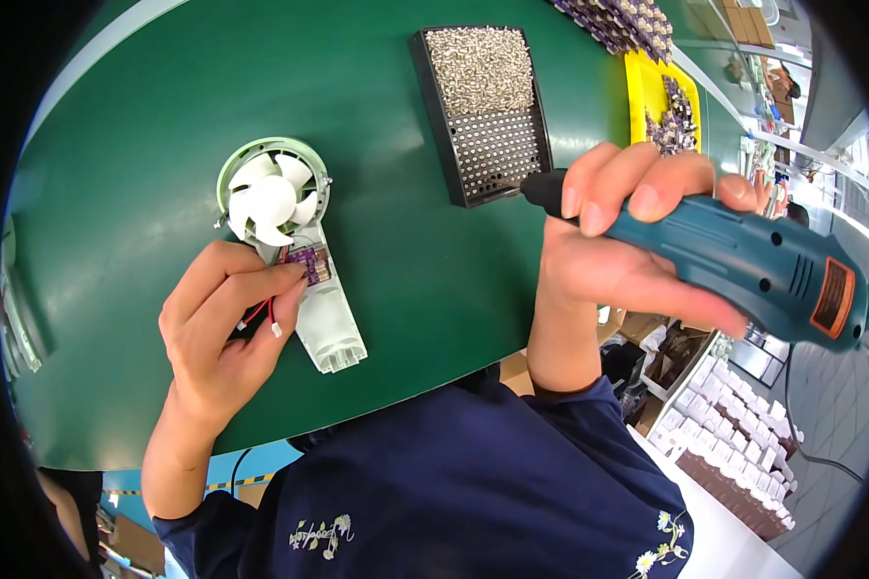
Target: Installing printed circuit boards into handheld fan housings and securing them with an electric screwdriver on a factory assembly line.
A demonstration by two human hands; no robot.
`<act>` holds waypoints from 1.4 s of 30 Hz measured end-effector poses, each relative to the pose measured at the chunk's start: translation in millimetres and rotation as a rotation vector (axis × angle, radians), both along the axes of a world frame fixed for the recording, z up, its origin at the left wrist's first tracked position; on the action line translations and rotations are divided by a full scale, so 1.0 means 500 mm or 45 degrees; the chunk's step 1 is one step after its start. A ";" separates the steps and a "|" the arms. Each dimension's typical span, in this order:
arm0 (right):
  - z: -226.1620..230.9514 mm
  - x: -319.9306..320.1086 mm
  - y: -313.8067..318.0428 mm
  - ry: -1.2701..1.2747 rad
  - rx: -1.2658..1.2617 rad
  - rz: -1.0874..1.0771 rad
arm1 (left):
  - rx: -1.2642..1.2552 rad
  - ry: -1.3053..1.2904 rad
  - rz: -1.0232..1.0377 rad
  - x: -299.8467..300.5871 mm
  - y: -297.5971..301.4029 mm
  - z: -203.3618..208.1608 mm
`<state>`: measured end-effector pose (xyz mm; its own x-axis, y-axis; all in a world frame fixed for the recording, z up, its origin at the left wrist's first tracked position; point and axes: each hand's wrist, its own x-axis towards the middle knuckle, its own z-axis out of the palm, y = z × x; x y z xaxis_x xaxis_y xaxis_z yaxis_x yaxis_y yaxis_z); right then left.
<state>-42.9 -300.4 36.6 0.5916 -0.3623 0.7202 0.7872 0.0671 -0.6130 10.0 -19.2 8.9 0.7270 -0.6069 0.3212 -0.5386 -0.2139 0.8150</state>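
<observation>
My right hand [637, 227] is wrapped round a teal electric screwdriver [743, 261], its black nose pointing left at the near end of a black screw tray [459, 159]. Small silver screws [480, 69] heap in the tray's far half; its near half is a plate of holes. With my left hand [232, 318] I pinch a small purple circuit board [311, 262] against the pale green handle [330, 323] of an open fan housing. A white fan blade [268, 198] sits in the round head. Red and black wires with white plugs [276, 329] hang beside my fingers.
A yellow bin [637, 96] of small parts stands at the far right, with stacked purple boards [623, 24] behind it. White boxes [729, 425] are piled below the table on the right. A cable [792, 386] hangs at the right.
</observation>
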 end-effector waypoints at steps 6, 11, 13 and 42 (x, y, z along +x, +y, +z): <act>0.007 -0.007 0.026 -0.048 -0.012 -0.167 | -0.031 0.080 -0.028 0.000 0.004 -0.001; 0.072 -0.022 0.061 -0.028 -0.028 -0.066 | -0.026 0.076 -0.006 0.000 0.002 -0.005; 0.095 -0.040 0.087 0.080 -0.013 0.060 | -0.111 0.088 -0.052 0.001 -0.004 -0.008; 0.074 -0.036 0.231 0.349 -0.555 0.355 | -0.182 0.057 -0.073 -0.003 0.003 -0.027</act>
